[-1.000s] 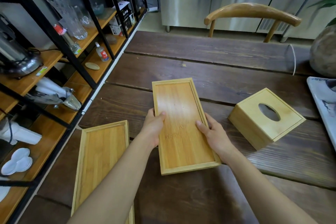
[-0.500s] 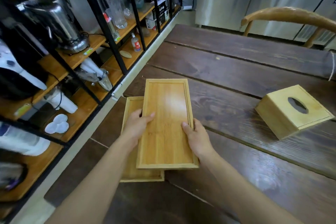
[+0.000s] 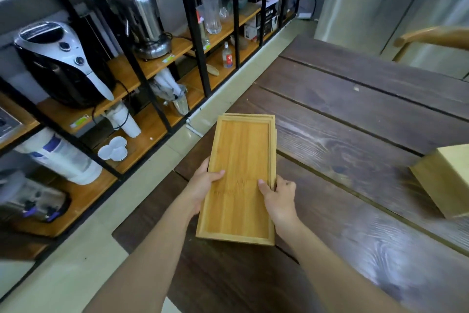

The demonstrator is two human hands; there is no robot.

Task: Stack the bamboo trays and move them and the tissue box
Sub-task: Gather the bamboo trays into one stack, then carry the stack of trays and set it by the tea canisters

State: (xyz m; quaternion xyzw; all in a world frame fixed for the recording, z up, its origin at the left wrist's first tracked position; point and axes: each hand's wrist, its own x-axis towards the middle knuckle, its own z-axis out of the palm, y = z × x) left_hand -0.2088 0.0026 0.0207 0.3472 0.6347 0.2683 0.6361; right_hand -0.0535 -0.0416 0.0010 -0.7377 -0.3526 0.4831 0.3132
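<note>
Stacking nearly done: top tray point(image 3: 241, 173) is gripped by left hand point(image 3: 203, 187) and right hand point(image 3: 279, 197) over bottom tray point(image 3: 272, 119); squaring needed, then tissue box point(image 3: 446, 180).

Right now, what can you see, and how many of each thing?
trays: two, bamboo, stacked at the table's left edge, lower one peeking out at the far and right sides
tissue box: one, bamboo, far right on the table, partly cut off
table: one, dark brown wood
shelves: black frame, wooden boards, left, holding appliances, glassware, cups
chair: one, light wood, beyond the table
cabinets: steel, at the back
left hand: gripping the stack's left side
right hand: gripping its right side
</note>
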